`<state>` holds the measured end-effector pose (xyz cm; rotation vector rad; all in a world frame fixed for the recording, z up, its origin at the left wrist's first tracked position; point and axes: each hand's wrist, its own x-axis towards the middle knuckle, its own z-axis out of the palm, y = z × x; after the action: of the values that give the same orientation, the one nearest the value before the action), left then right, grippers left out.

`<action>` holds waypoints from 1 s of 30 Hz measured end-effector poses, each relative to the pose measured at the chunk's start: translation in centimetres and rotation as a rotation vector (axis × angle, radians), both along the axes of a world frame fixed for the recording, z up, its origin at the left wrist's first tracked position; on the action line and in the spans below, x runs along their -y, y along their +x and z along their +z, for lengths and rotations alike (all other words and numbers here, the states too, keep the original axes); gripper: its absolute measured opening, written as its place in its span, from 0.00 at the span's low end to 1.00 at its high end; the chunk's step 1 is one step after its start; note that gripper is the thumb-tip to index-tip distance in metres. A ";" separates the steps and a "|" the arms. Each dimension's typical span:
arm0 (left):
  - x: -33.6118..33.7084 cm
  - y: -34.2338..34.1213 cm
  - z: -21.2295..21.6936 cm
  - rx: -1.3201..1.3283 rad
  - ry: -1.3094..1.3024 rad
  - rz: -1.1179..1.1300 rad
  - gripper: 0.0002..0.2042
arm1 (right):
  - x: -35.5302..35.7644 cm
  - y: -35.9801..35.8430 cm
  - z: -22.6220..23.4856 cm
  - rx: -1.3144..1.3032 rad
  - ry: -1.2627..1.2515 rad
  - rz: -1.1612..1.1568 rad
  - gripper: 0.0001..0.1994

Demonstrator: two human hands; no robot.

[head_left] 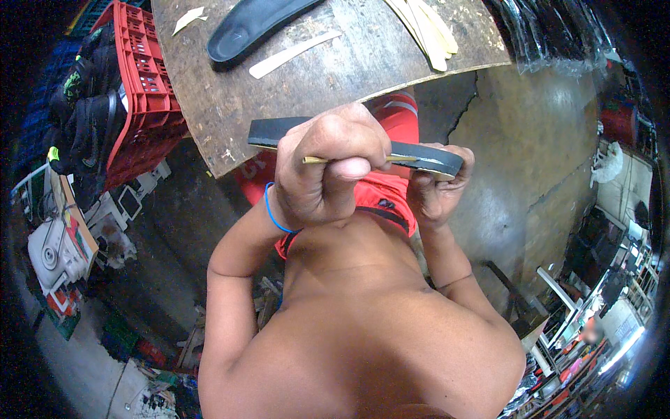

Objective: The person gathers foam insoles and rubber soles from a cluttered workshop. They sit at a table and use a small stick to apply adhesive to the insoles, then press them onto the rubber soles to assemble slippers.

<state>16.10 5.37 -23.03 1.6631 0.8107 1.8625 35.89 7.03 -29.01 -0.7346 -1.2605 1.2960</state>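
A black shoe sole [427, 157] is held sideways in front of my belly, its far left end reaching past my left hand. My right hand [438, 192] grips the sole's right end, thumb and fingers on either side of it. My left hand [333, 164], with a blue band at the wrist, is closed in a fist before the sole's middle. From that fist pokes a thin yellowish strip [314, 160], which shows again on its right side against the sole's edge. What the strip does inside my fingers is hidden.
Ahead stands a worn wooden table [230, 105] bearing another black sole [244, 35], a cream strip [293, 54] and a bundle of cream strips [424, 31]. A red crate [150, 84] with black shoes stands at left. Black plastic wrapping [558, 31] lies at far right.
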 end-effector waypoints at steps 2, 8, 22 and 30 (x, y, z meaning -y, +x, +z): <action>0.0 0.0 0.1 -0.005 -0.007 -0.002 0.06 | 0.0 0.0 -0.1 -0.014 -0.008 0.005 0.24; -0.3 0.0 0.4 -0.026 -0.025 0.057 0.06 | -0.1 0.0 0.0 0.031 0.030 -0.010 0.24; -0.5 0.0 0.3 -0.034 -0.019 0.025 0.04 | -0.4 0.1 0.0 0.039 0.028 -0.020 0.24; -0.6 0.1 0.4 -0.019 -0.083 0.049 0.09 | -0.3 -0.1 0.2 -0.037 -0.016 0.021 0.24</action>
<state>16.16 5.96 -22.60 1.6256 0.9312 1.8227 35.74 7.35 -28.78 -0.7071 -1.2322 1.3319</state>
